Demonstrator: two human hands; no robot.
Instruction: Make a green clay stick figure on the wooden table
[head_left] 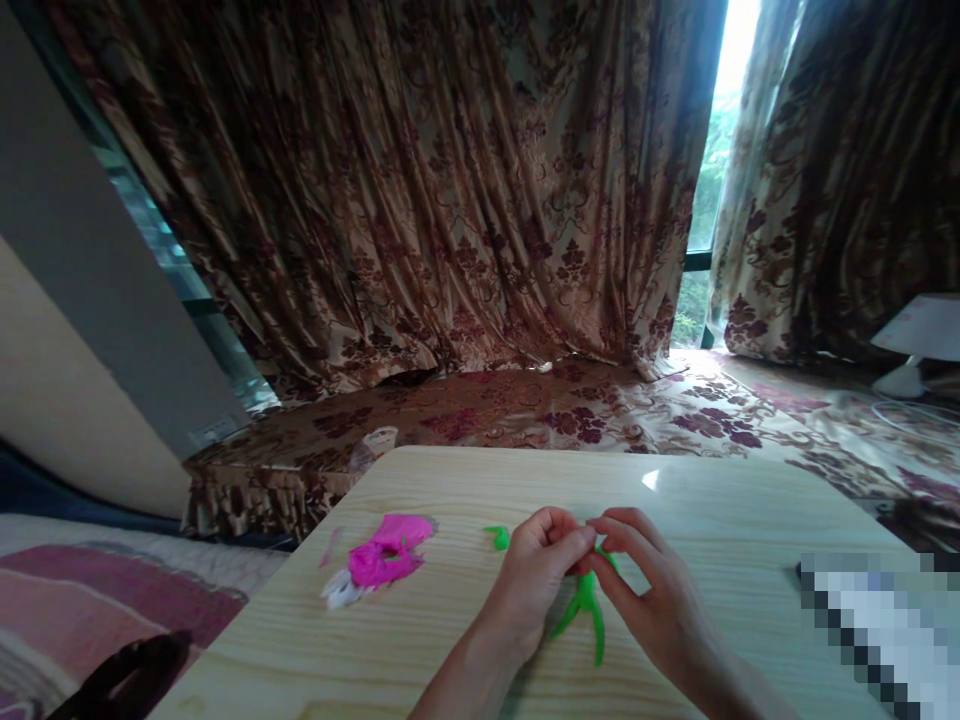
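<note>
A bright green figure (586, 598), which looks like soft modelling clay, has two leg-like strands spreading down over the table. My left hand (536, 565) is closed at its top end, thumb pressed against curled fingers. From the other side, my right hand (654, 580) pinches the same end with its fingertips, a thin green strand beside them. The fingers hide the upper part of the figure. Just left of my left hand lies a small green clay piece (501, 539) with a thin tail.
On the pale wooden table (442, 640), a crumpled pink mass (386, 555) lies at left beside a white crumpled piece (341, 590). A pixelated, dark-edged object (885, 630) is at right. Beyond stand a patterned ledge (510, 405), curtains (450, 200) and a white lamp (922, 330).
</note>
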